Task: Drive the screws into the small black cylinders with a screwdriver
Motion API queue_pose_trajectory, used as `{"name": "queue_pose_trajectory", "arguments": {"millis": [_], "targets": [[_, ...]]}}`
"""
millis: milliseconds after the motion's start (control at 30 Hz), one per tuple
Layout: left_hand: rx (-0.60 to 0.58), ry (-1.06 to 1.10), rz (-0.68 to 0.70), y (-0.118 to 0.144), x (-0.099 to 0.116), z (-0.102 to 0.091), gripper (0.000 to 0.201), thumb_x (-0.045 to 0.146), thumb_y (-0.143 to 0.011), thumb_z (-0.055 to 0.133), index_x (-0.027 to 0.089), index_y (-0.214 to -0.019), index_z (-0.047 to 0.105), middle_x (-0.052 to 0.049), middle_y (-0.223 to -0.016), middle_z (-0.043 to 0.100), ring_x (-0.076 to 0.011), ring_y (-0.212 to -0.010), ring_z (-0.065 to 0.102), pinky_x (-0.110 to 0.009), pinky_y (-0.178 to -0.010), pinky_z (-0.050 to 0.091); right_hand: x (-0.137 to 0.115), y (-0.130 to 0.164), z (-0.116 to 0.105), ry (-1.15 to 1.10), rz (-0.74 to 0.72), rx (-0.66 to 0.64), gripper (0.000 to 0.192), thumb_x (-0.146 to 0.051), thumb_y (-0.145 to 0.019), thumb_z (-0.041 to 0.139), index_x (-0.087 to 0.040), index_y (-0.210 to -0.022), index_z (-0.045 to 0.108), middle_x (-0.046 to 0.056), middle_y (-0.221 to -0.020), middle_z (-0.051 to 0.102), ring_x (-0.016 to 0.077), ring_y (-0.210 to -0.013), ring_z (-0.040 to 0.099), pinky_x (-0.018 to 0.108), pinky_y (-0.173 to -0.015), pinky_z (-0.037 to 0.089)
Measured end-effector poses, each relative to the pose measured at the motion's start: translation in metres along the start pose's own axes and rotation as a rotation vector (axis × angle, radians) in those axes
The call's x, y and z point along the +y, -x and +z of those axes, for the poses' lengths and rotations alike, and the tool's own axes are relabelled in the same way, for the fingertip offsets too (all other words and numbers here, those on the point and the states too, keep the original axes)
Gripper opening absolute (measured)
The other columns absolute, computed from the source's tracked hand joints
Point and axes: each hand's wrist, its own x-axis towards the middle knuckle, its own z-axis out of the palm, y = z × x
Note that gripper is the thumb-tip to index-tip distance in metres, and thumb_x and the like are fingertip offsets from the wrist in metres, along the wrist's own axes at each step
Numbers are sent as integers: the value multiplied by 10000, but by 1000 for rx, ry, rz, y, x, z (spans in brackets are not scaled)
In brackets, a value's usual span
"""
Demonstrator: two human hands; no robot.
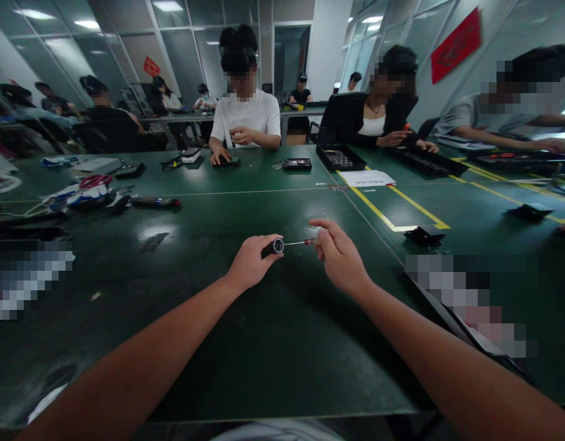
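Head view: both hands are raised over the green counter [245, 343], mid-frame. Left hand [251, 262] is closed around a small black cylindrical part [273, 247], its ringed end facing right. Right hand [338, 257] pinches the reddish handle of a thin screwdriver [300, 243] between thumb and fingers; the tip meets the end of the part. Both items are held just above the counter, not resting on it.

Surroundings:
- Counter directly under the hands carries only glare patches.
- Left: a pile of cables with red-handled scissors [95, 180], a dark pen-like tool [156, 201] beside it, all well apart from the hands.
- Right: yellow tape lines [420, 211], a small black piece [425, 235] near their corner, another black piece [529, 212] further out.
- Near right: edge of a dark tray [447, 315], contents blurred, close to the right forearm.
- Far side: a white sheet of paper [368, 178], a black gridded tray [340, 157], a small black device [297, 163].
- A person in a white shirt [245, 116] sits opposite, hands on small parts. More people are seated on the right, working over long black trays [424, 162].
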Motion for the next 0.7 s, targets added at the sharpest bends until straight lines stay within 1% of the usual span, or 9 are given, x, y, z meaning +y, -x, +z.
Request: {"name": "queue_pose_trajectory", "arguments": {"millis": [100,167,267,333,400,533,633,700], "targets": [[18,5,-8,0,-1,0,353,246,-897,709,268,-1243,640,-27,-1160,701,-234,-1071,625,-430,-989,469,3,1,1,-55,3,-44,322,-265,-958,405,-218,-1223,581,-20,-718,528,177,-674,527,334,-663,440],[9,2,-10,0,-1,0,359,258,-900,706,275,-1252,637,-29,-1161,699,-240,-1083,621,-441,-996,468,2,1,1,-79,-2,-61,315,-244,-946,405,-223,-1205,582,-16,-740,538,178,-698,538,334,-679,449],[-7,-3,-11,1,1,-1,367,267,-903,701,275,-1263,632,-33,-1155,699,-245,-1091,616,-451,-1005,466,-1,2,2,-49,23,-37,299,-362,-993,393,-232,-1161,603,-23,-689,514,177,-649,528,328,-625,439],[-13,-4,-15,1,2,-2,363,266,-905,697,270,-1263,634,-34,-1147,699,-244,-1085,615,-452,-1003,467,-3,2,1,-3,37,-20,352,-455,-1010,376,-230,-1125,622,-31,-642,485,174,-600,513,326,-583,420],[-23,-6,-21,1,3,-2,361,267,-907,693,269,-1263,636,-33,-1132,701,-243,-1071,616,-452,-997,469,-4,2,1,35,38,-28,359,-468,-1009,384,-230,-1129,625,-31,-641,491,170,-579,508,326,-566,406],[-27,-6,-19,0,2,-2,359,274,-915,683,275,-1271,632,-30,-1140,700,-242,-1071,609,-463,-1009,459,-1,3,2,35,19,-61,295,-391,-990,432,-241,-1211,555,-27,-709,536,176,-633,533,334,-610,418],[-8,3,-27,0,2,-2,353,274,-917,680,270,-1266,629,-30,-1172,694,-240,-1083,607,-453,-1004,460,2,3,3,-27,-30,-67,232,-309,-950,476,-242,-1170,506,-29,-755,543,179,-695,548,342,-679,439],[-11,-3,-29,0,2,-2,357,278,-915,680,273,-1269,626,-28,-1157,695,-242,-1078,608,-452,-1002,462,3,3,4,-74,-42,-61,201,-260,-912,502,-246,-1112,495,-31,-769,543,177,-713,551,336,-689,444]]}}
